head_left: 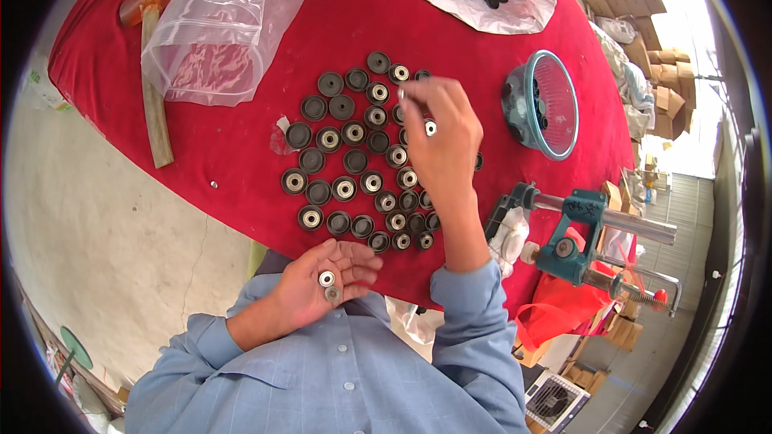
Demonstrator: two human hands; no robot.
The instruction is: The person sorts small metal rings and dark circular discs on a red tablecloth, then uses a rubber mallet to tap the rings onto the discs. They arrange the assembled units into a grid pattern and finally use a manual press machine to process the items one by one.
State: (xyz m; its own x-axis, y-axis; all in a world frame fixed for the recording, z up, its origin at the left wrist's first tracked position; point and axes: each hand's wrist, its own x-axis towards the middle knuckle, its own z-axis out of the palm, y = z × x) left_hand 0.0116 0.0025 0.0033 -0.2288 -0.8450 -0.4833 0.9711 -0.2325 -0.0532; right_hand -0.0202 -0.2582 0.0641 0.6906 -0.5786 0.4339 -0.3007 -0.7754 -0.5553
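Black round plastic caps (pixel 355 161) lie in loose rows on the red cloth, open side up, several with a shiny metal ball bearing (pixel 343 187) seated in the middle. My right hand (pixel 447 133) hangs over the far right of these rows, thumb and forefinger pinched on a small bearing (pixel 401 93). It hides some caps underneath. Close to my body, my left hand (pixel 299 293) is palm up with loosely curled fingers. Two small bearings (pixel 326 279) rest in that palm.
A blue-rimmed plastic basket (pixel 577 104) with dark parts stands at the right, beyond a green hand press (pixel 581 237). A white sack (pixel 531 20) of black caps lies at the far edge. At the left are a clear plastic bag (pixel 213 40) and a wooden stick (pixel 155 124).
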